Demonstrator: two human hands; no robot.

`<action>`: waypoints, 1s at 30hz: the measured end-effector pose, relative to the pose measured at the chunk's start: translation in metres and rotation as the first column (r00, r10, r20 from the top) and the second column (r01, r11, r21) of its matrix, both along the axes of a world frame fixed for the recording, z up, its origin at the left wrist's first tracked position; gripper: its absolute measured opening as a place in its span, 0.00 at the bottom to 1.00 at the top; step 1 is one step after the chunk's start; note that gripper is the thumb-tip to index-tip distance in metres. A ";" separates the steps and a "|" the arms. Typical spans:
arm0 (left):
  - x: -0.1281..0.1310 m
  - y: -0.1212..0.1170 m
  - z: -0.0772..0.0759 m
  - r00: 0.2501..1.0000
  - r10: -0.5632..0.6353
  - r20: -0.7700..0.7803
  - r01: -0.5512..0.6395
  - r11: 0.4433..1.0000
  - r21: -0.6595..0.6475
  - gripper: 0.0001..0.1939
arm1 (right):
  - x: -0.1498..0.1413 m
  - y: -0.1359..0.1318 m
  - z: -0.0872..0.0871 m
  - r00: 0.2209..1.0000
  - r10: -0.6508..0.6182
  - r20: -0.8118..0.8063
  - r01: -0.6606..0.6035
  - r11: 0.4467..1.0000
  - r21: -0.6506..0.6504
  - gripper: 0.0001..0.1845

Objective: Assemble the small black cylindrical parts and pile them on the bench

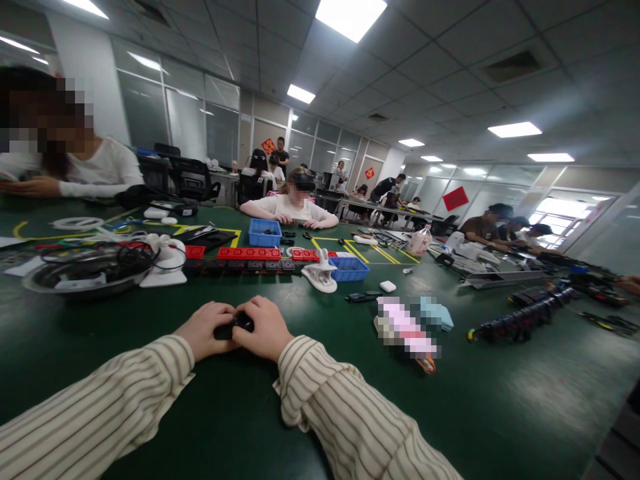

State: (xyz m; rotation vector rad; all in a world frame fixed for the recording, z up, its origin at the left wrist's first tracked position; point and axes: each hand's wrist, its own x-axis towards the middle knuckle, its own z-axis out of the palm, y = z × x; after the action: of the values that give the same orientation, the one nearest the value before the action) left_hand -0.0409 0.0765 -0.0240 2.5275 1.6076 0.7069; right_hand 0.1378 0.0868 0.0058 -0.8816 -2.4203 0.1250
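My left hand [204, 328] and my right hand [269, 328] meet low over the green table [225, 413], both with fingers curled. Between them is a small black object [243, 321] with a rounded end, whose kind I cannot make out; fingers hide much of it. My left hand grips its darker left part, while the fingers of my right hand close round the rounded part. Whether it is one piece or two is unclear. Beyond the hands lies a row of red socket modules [249, 254] with black modules [240, 267] in front.
A metal bowl [45, 283] with cables and a white clip-on stand [167, 263] are at left. Blue bins [265, 233] and a white clamp [320, 275] lie ahead. To the right are a white case [387, 287] and a dark bundle [525, 317]. People sit around the table.
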 end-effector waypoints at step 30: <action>0.006 -0.004 -0.002 0.997 0.062 0.045 -0.061 0.998 -0.012 0.33 | 0.002 -0.007 0.003 0.988 0.014 -0.155 -0.011 1.000 0.023 0.29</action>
State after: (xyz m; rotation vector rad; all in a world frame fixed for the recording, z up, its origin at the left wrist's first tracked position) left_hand -0.0354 0.0724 -0.0264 2.4457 1.6764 0.7534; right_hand 0.1402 0.0801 0.0085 -0.8160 -2.2789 0.1644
